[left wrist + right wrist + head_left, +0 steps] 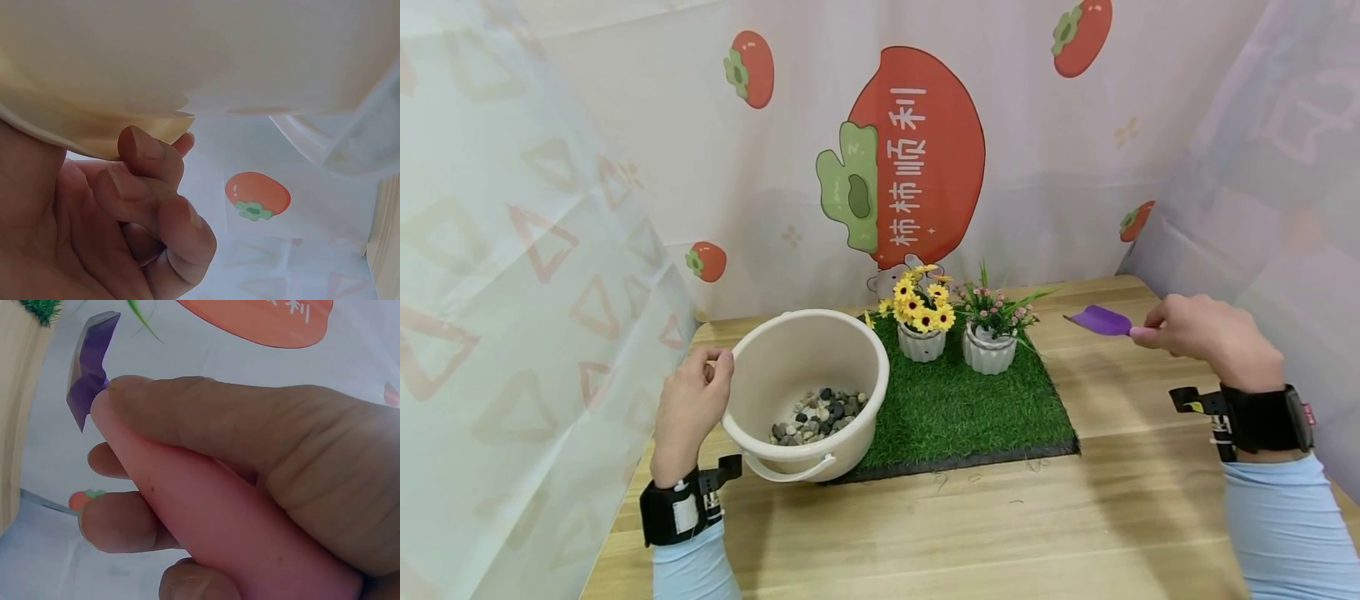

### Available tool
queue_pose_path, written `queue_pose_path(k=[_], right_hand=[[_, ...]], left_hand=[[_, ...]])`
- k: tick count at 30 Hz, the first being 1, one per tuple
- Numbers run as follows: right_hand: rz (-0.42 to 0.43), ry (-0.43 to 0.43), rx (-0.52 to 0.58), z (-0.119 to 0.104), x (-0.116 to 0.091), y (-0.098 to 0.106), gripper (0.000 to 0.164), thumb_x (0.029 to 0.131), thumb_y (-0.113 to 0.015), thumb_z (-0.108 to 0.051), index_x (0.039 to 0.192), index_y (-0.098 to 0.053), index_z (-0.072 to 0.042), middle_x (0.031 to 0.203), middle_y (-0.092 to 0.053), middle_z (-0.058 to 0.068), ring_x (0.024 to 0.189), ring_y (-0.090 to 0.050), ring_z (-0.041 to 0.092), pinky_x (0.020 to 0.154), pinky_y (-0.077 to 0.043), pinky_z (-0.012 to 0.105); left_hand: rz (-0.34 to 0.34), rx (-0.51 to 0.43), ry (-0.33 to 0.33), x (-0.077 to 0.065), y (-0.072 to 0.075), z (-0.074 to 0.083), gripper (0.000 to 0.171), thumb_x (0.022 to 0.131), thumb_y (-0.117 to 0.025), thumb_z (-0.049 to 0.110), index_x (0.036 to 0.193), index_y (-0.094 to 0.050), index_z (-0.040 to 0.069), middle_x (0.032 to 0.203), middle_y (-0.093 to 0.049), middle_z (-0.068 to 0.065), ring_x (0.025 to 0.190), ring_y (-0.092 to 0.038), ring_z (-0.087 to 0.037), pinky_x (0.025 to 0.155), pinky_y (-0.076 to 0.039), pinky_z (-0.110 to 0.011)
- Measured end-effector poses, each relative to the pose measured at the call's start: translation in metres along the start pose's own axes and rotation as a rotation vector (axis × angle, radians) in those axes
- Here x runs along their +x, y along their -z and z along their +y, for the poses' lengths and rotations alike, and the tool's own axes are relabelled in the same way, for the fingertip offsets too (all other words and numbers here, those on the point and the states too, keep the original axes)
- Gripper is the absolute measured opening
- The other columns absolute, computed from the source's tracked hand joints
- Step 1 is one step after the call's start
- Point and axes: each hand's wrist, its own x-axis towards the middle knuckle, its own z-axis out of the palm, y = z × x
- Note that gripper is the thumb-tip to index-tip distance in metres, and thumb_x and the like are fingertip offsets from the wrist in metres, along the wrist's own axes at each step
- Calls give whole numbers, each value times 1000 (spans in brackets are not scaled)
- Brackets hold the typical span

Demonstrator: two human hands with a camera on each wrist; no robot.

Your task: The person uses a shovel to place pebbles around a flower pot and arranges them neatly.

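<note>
A cream bucket (857, 442) stands at the left side of the turf mat, with grey, black and white pebbles (820, 414) on its bottom. My left hand (692, 400) grips its rim at the left; the left wrist view shows curled fingers (181, 231) beside the bucket wall (200, 56). Off to the right, above the table, my right hand (1206, 333) holds a small garden trowel (1101, 320). Its purple blade (90, 359) points left in the head view, and my thumb and fingers wrap the pink handle (187, 494). No pebbles are visible on the blade.
Two white pots, one with yellow flowers (922, 343) and one with pink flowers (988, 350), stand on the green turf mat (977, 417). The wooden table (970, 533) extends in front. Printed cloth (1037, 167) hangs behind and at both sides.
</note>
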Motion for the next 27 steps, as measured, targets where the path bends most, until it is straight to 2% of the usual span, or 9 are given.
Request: queue_pose_path(k=[7,15,22,27], right_hand=[[5,26,-37,-2,-2,11,59,91,-52,-65,109,-72,-13,81,-65,-1,75,-58,17,56,-39,33],[10,49,-52,-6,-1,21,65,91,-52,-65,117,-70,-8,88,-70,0,79,-62,18,60,-44,34],[-9,50,-39,-11,-1,28,71,89,-50,-69,121,-68,-8,82,-66,-2,74,-57,17,57,-37,32],[-7,60,-38,-13,-2,33,71,90,-51,-67,122,-67,-6,83,-67,-2,75,-57,16,58,-38,31]], left_hand=[[1,-8,2,0,0,0,49,103,-37,43,123,-61,5,82,-66,-15,70,-61,-27,57,-42,-31],[8,-10,-7,0,1,1,50,103,-36,43,123,-61,5,83,-67,-16,71,-63,-27,59,-44,-31],[11,-3,1,0,1,1,50,103,-36,43,122,-61,4,88,-67,-17,76,-65,-30,60,-45,-32],[10,0,1,-1,0,1,50,103,-36,43,122,-62,4,87,-67,-17,77,-65,-31,61,-45,-32]])
